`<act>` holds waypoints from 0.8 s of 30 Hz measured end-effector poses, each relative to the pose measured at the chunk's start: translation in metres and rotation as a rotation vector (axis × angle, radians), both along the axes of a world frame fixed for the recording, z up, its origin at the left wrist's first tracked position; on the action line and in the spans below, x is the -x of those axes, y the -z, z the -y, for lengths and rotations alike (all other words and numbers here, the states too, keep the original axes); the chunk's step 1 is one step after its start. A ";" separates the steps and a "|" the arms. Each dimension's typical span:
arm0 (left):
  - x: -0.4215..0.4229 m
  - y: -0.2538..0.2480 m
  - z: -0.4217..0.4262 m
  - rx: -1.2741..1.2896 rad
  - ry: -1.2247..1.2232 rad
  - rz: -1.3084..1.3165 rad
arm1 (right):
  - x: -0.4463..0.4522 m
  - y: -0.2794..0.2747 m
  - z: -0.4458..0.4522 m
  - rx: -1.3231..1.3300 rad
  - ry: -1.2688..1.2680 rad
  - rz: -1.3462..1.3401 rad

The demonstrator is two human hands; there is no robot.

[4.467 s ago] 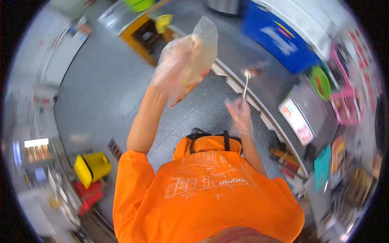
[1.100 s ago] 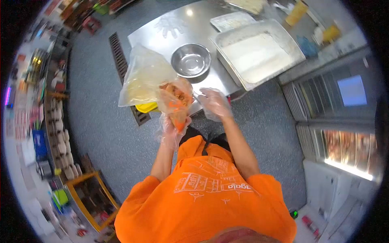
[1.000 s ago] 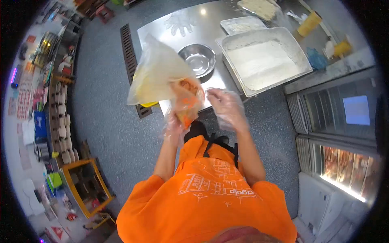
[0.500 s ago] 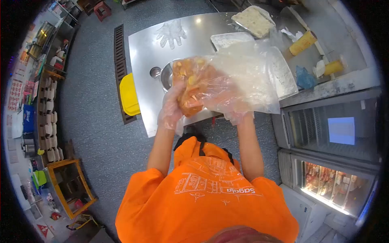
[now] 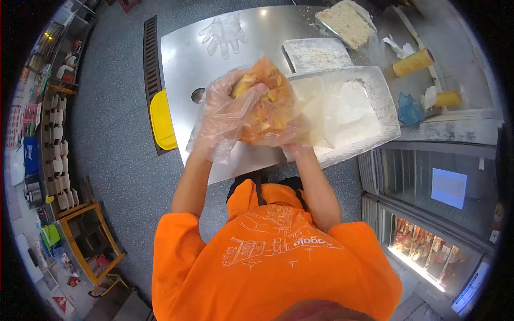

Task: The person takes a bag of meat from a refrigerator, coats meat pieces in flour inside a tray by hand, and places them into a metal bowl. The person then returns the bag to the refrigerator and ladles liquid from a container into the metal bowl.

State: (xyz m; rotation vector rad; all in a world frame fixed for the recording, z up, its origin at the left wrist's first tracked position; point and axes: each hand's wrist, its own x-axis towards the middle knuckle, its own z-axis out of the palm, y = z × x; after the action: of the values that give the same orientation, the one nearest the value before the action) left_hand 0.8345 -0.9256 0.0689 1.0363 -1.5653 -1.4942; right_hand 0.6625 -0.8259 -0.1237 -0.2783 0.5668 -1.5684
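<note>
Bag: the clear plastic bag [image 5: 267,109] with orange and yellow pieces inside is at the centre of the frame, held up over the tabletop [image 5: 184,64]; its loose, cloudy end reaches right, over the edge of the big tray.
Left hand: the left hand [image 5: 227,109], in thin clear plastic, clasps the bag's left side, fingers pressed to the film.
Right hand: the right hand [image 5: 297,151] is under the bag's lower right, also in clear plastic; its fingers are hidden, so I cannot tell how they are set.
Trays: the big tray [image 5: 386,99] of white powder lies right of centre; a smaller tray [image 5: 317,54] sits just above it, dusted white; a third tray [image 5: 348,25], upper right, holds a pale, crumbly layer.
Glove: a clear glove [image 5: 224,35] lies flat, fingers spread, at the upper left of the tabletop.
Upper right: two yellow rolls [image 5: 413,62] lie near a crumpled blue plastic [image 5: 410,110].
Left edge: a yellow bin [image 5: 162,121] shows beside the tabletop.
</note>
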 end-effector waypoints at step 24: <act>0.239 0.033 -0.061 -0.147 -0.193 0.243 | 0.235 0.006 -0.012 0.108 -0.243 -0.016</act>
State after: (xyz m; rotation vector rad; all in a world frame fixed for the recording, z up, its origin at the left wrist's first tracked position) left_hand 0.5951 -0.8650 0.0360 1.4565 -1.4837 -1.4071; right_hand 0.4279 -0.8139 -0.1294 -0.4260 0.4435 -1.3636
